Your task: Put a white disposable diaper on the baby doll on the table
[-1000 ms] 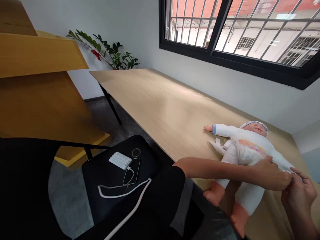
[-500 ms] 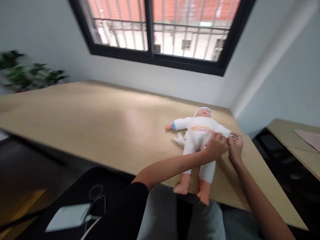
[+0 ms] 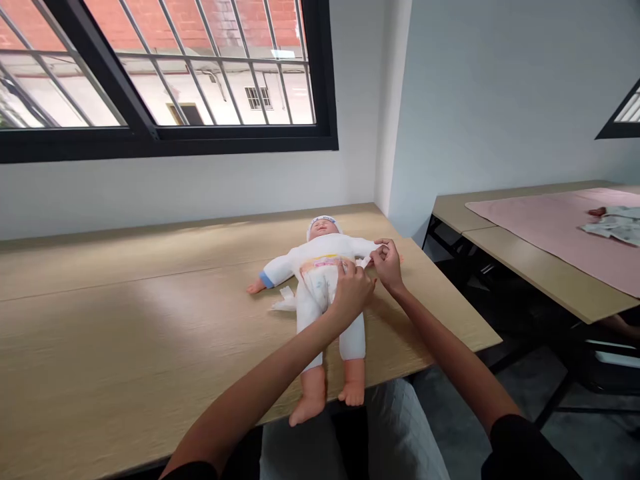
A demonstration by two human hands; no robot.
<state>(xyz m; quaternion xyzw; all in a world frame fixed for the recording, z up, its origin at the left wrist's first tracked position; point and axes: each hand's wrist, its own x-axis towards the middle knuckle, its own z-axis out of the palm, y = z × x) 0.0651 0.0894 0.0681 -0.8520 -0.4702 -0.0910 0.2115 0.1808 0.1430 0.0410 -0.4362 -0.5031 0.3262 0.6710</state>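
Note:
A baby doll (image 3: 283, 267) in white clothing lies on its back on the table, its feet at the near edge. Around its hips is a white diaper (image 3: 320, 283) with a coloured print along the waist. One diaper side wing with its tab (image 3: 286, 300) sticks out loose on the left. My left hand (image 3: 353, 291) is closed on the diaper's right-hand side, its fingers curled at the waist. Close beside it, my right hand (image 3: 389, 265) pinches the white diaper tab (image 3: 365, 261) between thumb and fingers, near the doll's arm. My left hand partly covers the diaper's front.
The wooden table (image 3: 125, 360) stretches off to the left. A barred window (image 3: 215, 87) is above it. To the right, across a gap, another table (image 3: 530, 267) carries a pink cloth (image 3: 545, 220) and a patterned garment (image 3: 617, 225).
The view has swung to the right, so the doll appears further left and the second table shows more. Both hands remain at the same side of the diaper.

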